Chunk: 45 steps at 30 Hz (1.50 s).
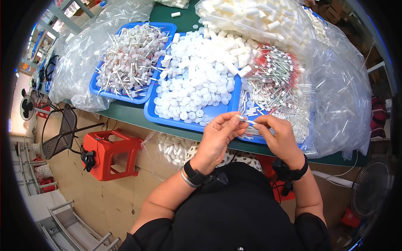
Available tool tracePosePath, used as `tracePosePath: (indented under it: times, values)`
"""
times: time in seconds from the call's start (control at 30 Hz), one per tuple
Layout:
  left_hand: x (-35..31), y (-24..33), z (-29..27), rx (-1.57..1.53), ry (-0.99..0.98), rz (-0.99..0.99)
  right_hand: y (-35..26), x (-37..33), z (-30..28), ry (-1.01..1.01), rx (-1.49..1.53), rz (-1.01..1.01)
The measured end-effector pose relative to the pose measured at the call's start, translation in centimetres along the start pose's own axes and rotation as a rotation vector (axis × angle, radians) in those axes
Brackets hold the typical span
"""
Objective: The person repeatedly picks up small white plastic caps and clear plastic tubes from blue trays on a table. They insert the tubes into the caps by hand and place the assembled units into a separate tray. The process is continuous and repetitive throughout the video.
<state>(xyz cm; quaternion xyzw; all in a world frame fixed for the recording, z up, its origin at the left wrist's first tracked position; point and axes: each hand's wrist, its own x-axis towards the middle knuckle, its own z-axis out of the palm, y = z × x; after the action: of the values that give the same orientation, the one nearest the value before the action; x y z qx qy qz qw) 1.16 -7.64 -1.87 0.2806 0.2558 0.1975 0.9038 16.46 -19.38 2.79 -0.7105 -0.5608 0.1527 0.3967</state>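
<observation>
My left hand (222, 136) is closed in a pinch on the left end of a thin white stick-like part (248, 121). The fingertips of my right hand (277, 136) grip its other end, so both hands meet over the front of a blue tray (259, 139). Short white tubes and thin sticks (270, 102) fill that tray, with a bundle of red-and-white wired pieces (276, 67) on top. Just left of my hands, another blue tray (173, 121) holds many translucent white discs (188, 98). My fingers partly hide the small part.
A third blue tray (98, 90) holds a heap of assembled white sticks with discs (127, 58). Clear plastic bags (339, 92) flank the trays on the green table (125, 113). Larger white cylinders (259, 19) fill a bag at the back. A red stool (111, 154) stands at left.
</observation>
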Motion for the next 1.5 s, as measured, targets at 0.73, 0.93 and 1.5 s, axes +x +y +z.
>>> tracePosePath:
  times: [0.73, 0.93, 1.5]
  values:
    - [2.5, 17.6, -4.5, 0.233, 0.272, 0.701, 3.7, 0.6, -3.1, 0.069, -0.462, -0.076]
    - [2.0, 8.4, -3.7, 1.383, -0.022, 0.542, 4.3, 1.3, -1.6, -0.034, -0.721, -0.183]
    - [2.1, 7.3, -2.9, 1.491, -0.154, 0.465, 3.1, 1.5, -1.8, 0.028, -0.264, 0.022]
